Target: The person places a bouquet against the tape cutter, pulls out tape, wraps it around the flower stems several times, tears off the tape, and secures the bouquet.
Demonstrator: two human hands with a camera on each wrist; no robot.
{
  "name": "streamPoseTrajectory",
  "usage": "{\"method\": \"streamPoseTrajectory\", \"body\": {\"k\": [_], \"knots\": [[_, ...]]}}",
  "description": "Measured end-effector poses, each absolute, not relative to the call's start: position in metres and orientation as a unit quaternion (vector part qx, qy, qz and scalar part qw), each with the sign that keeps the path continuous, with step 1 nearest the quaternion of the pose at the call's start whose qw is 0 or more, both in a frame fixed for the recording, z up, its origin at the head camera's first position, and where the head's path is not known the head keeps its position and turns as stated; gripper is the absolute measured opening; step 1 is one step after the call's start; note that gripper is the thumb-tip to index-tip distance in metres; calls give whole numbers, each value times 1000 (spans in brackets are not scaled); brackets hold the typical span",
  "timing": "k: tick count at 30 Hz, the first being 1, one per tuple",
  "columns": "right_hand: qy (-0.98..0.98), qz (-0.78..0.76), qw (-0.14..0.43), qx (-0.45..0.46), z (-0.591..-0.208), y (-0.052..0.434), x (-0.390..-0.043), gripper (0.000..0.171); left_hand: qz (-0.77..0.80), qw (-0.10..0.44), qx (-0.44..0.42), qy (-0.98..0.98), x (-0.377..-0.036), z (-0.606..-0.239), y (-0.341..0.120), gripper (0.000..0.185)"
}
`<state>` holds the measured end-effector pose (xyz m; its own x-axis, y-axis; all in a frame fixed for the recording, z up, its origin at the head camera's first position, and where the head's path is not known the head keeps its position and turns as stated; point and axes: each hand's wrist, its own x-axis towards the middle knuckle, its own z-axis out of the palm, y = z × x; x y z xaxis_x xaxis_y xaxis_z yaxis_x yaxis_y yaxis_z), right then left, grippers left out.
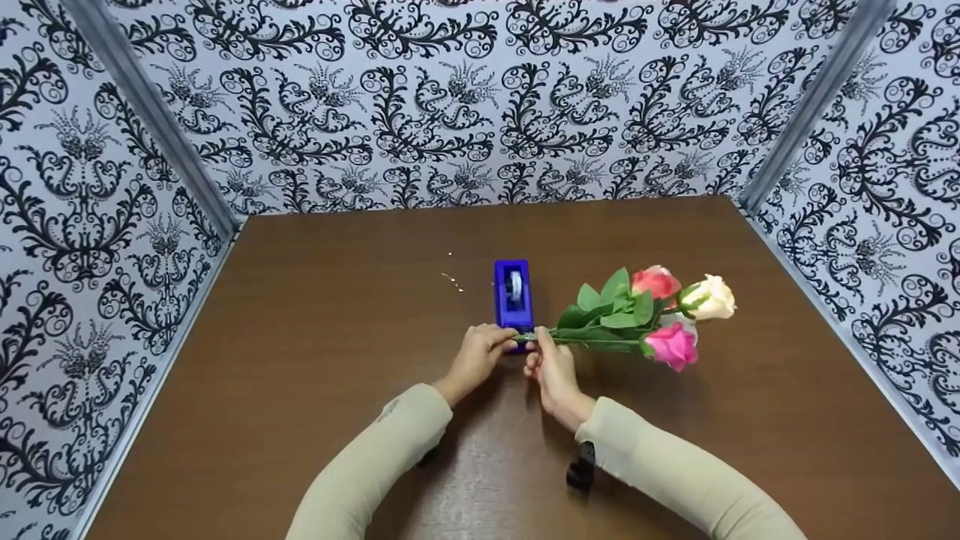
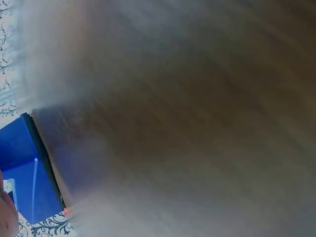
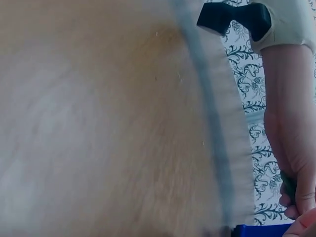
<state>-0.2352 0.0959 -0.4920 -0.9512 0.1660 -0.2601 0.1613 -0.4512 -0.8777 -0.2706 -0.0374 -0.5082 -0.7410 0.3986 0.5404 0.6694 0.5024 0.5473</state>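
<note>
stems (image 1: 592, 341) in left hand (image 1: 478, 354), right hand (image 1: 557, 375) | roses (image 1: 673, 346) right of both

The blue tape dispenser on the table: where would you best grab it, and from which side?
Probably across the long sides of the blue tape dispenser, near its far end, coming from above. Its body is long and narrow, and that end is uncovered, while the left hand, right hand and flower stems crowd the near end.

Bouquet (image 1: 641, 307) blocks rightward; leftward tabletop (image 1: 337, 315) seems passable.
</note>
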Motion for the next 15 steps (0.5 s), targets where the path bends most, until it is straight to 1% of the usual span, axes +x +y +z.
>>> {"method": "streamPoseTrajectory", "body": {"k": [3, 5, 6, 9, 15], "knots": [[-536, 831, 4, -149, -491, 97, -236, 22, -390, 162, -313, -851, -271, -505, -37, 20], [-541, 829, -1, -141, -493, 98, -235, 21, -394, 126, -309, -856, -272, -504, -39, 21], [-542, 829, -4, -139, -494, 99, -234, 20, -397, 100, -306, -860, -273, -503, -40, 22], [-549, 824, -13, -137, -500, 101, -232, 19, -401, 6, -295, -867, -277, -500, -44, 25], [-558, 820, -28, -126, -509, 107, -234, 22, -433, -239, -233, -837, -292, -492, -50, 43]]}}
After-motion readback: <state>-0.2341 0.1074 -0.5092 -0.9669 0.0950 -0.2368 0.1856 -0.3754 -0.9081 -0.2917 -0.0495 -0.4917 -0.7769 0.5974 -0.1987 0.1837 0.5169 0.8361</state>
